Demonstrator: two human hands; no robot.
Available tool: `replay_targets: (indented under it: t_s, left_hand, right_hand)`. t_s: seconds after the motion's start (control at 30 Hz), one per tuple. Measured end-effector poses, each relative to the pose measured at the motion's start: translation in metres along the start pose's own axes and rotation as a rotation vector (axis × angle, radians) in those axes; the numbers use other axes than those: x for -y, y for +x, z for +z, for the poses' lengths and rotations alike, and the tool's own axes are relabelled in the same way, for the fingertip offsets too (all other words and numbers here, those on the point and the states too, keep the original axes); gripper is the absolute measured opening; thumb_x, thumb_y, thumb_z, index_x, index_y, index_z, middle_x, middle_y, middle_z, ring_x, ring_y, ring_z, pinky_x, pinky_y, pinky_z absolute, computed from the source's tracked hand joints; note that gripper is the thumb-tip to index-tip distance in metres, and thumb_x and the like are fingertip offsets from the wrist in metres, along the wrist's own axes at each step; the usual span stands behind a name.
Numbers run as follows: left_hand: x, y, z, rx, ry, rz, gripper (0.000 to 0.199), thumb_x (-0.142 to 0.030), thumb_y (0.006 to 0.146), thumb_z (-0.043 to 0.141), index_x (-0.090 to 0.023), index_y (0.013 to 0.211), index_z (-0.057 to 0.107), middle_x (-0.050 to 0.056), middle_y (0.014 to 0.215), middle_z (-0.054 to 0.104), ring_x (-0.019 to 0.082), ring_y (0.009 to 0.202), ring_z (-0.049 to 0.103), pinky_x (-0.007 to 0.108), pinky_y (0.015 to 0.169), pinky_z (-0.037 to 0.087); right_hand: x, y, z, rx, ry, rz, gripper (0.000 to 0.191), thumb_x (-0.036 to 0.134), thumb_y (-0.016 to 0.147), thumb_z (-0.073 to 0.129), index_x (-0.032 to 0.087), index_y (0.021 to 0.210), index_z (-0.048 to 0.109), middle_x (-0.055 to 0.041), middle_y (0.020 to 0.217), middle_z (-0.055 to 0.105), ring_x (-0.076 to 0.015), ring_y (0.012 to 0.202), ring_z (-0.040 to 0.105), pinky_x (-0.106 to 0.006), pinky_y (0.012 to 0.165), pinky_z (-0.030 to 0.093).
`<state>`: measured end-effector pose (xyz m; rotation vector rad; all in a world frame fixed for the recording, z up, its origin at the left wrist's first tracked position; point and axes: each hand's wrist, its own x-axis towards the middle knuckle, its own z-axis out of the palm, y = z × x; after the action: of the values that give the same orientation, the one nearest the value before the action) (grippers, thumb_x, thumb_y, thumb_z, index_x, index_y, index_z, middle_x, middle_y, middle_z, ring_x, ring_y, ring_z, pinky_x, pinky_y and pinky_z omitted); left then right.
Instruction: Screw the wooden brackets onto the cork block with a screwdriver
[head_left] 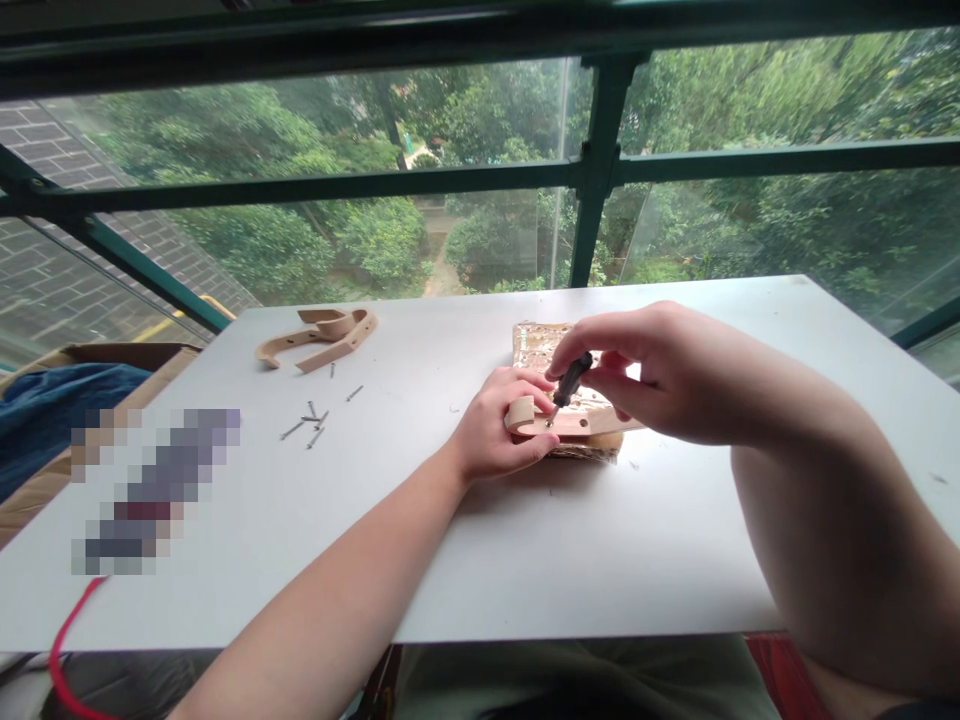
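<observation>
My right hand [630, 365] is closed around the dark handle of a screwdriver [574, 380], tilted with its tip down at a screw [550, 422] in a curved wooden hook [568, 424]. The hook lies across a block wrapped in shiny tape [534, 343], its curled end to the left and one open hole further right. My left hand [504, 425] grips the hook near that curled end, thumb on the near side and fingers on the far side. The hook's right end is partly hidden by my right hand.
More curved wooden hooks [322, 338] lie at the back left of the white table [420, 560]. Several loose screws [315, 425] are scattered in front of them. A blurred-out object [161, 490] with a red cord [67, 620] is at the left; a cardboard box [161, 372] stands beyond.
</observation>
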<state>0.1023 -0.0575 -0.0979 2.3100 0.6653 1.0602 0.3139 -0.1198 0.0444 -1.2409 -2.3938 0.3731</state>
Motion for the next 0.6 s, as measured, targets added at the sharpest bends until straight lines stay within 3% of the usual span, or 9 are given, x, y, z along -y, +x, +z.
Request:
replay_targets:
  t_s: [0.6]
  left_hand:
    - [-0.0033, 0.0016, 0.0008, 0.005, -0.038, -0.010, 0.022, -0.027, 0.071, 0.078, -0.021, 0.087, 0.063, 0.008, 0.112, 0.065, 0.025, 0.111, 0.059, 0.044, 0.102, 0.047]
  right_hand:
    - [0.0019, 0.0017, 0.0004, -0.100, -0.164, 0.057, 0.016, 0.027, 0.085, 0.061, 0.023, 0.094, 0.073, -0.0008, 0.071, 0.068, -0.0141, 0.058, 0.054, -0.027, 0.059, 0.036]
